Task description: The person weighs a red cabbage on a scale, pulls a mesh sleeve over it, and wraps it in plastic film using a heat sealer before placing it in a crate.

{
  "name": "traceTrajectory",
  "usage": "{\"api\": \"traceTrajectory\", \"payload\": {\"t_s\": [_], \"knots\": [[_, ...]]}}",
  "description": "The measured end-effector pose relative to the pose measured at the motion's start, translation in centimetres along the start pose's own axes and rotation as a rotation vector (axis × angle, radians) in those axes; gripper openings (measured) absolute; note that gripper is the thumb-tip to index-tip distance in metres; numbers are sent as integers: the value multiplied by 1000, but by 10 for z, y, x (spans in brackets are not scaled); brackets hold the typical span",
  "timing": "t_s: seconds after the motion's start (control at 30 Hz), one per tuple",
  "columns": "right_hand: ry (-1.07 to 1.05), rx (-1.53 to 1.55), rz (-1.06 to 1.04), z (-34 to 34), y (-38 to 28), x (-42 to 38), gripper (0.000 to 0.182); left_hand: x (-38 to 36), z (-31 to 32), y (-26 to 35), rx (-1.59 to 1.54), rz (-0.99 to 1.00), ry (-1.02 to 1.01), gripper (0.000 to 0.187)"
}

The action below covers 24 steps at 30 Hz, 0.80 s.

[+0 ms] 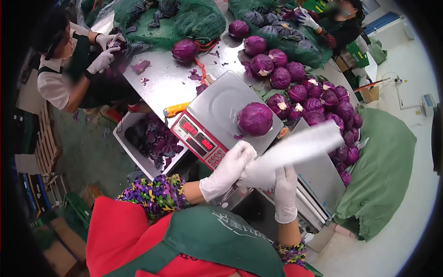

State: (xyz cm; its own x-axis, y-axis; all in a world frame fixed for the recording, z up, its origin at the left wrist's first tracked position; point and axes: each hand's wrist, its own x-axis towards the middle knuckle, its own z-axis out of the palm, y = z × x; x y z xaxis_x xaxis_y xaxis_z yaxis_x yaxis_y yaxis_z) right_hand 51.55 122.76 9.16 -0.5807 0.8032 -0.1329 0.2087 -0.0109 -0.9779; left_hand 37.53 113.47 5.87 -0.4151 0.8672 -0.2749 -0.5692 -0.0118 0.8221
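White-gloved left hand (227, 170) and white-gloved right hand (285, 196) near each other at lower centre, with a thin white film sheet (302, 147).
Left fingers are clamped on the sheet's near end; the right hand touches its lower edge, its grip hard to tell. Blurred, the sheet slants rightward. Near the frame's centre, a round purple cabbage (254, 119) rests on a square silver metal scale (213, 100); a purple cabbage heap (297, 93) fills the upper right.
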Motion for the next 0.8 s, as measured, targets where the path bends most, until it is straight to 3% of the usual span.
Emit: {"api": "traceTrajectory", "payload": {"t_s": [0.13, 0.2, 0.23, 0.27, 0.33, 0.37, 0.4, 0.47, 0.5, 0.53, 0.57, 0.6, 0.67, 0.7, 0.73, 0.77, 0.8], "knots": [[35, -175, -19, 5, -12, 22, 15, -2, -18, 4, -60, -296, -249, 23], [100, 430, 175, 5, -27, 37, 16, -5, -30, -9, 122, -396, -531, 31], [-23, 562, 229, -6, -27, 39, 16, -4, -36, 3, 190, -450, -546, 28], [-16, 565, 211, -9, -28, 41, 16, -2, -40, 15, 262, -497, -556, 28], [-121, 591, 474, -6, -32, 48, 16, 16, -51, 22, 118, -203, -354, 24], [-549, -114, 18, -23, 9, 68, 25, 33, -58, 19, -118, -85, -234, 25], [-624, -365, -42, -31, 25, 74, 39, 39, -52, 47, -359, -164, -168, 24], [-489, -493, -36, -13, -11, 91, 34, 52, -64, 58, -149, -177, -220, 23], [-351, -697, -106, -13, -16, 111, 29, 53, -71, 57, 12, -196, -347, 22], [-200, -894, -169, -16, -15, 134, 24, 63, -80, 35, 149, -156, -322, 20], [58, -948, -378, -16, -3, 159, 19, 68, -81, 23, 164, -175, -125, 19], [91, -939, -360, -8, -20, 170, 23, 74, -80, 13, 171, -194, 71, 18], [104, -1125, -159, 2, -4, 204, 32, 95, -87, -1, 72, -270, 143, 20], [-41, -1046, -44, -9, 60, 241, 37, 110, -92, -13, -33, -365, 215, 24], [-174, -967, 80, -21, 122, 277, 41, 133, -95, -43, -96, -401, 161, 30], [-251, -256, 358, 10, 68, 229, 44, 122, -73, -24, -181, -404, 99, 31], [-291, -24, 463, 14, 70, 221, 44, 108, -56, -4, -268, -406, 37, 34]]}}
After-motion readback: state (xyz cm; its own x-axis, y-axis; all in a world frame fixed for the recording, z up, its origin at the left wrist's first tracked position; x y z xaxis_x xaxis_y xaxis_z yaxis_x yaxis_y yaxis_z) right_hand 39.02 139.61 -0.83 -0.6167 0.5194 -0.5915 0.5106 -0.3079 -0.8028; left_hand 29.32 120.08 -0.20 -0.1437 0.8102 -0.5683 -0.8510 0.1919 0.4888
